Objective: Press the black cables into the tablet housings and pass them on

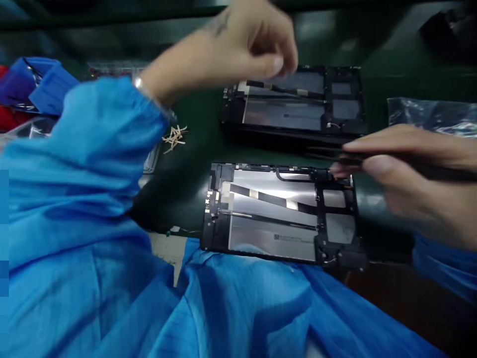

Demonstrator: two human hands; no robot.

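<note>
An opened tablet (261, 231) with bare inner parts and dark ribbon cables lies flat, its near edge over my blue-sleeved lap. My right hand (421, 179) grips dark tweezers (443, 171) above the tablet's upper right corner, with the tips pointing left. Over a second opened tablet (290, 112) at the back hovers my left hand (257, 49). Its fingers are curled towards the thumb, and whatever they may hold is too small or blurred to make out. That rear tablet appears to rest on other dark slabs.
Small tan strips (174, 138) form a loose pile on the green table (194, 119). Blue bins (48, 84) stand at the far left. Clear plastic bags (432, 114) lie at the right, and a dark object (447, 35) sits at the back right.
</note>
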